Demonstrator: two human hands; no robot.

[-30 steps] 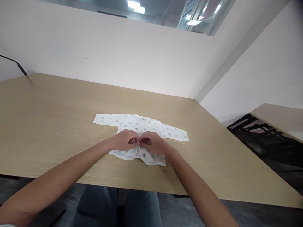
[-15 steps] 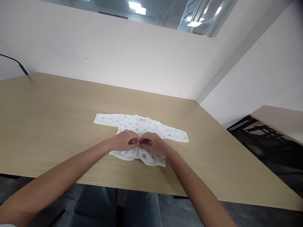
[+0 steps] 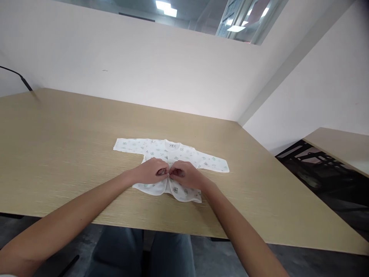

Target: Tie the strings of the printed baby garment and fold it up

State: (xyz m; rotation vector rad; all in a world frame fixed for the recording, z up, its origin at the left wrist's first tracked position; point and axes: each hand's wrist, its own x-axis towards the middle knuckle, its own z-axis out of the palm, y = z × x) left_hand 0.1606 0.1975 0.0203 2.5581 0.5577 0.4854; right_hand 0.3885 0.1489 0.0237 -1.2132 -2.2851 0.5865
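A small white baby shirt (image 3: 187,154) with a scattered print lies spread on the table, collar away from me and both sleeves stretched sideways. My left hand (image 3: 152,171) pinches the left front edge, near the middle of the front opening. Right beside it, my right hand (image 3: 185,174) pinches the other front edge. The fingertips of both hands meet at the opening, and the cloth is slightly raised there. Below them the two front panels part toward the hem. Whatever fastener sits between the fingertips is too small and covered to make out.
The wooden table (image 3: 86,119) reaches back to a white wall (image 3: 138,65) with a window (image 3: 196,15) above. A black cable (image 3: 24,81) comes in at the left. On the right stands another table (image 3: 340,146) with dark framework beneath.
The view has shifted very slightly. Both hands keep their pinch at the same place on the shirt front.
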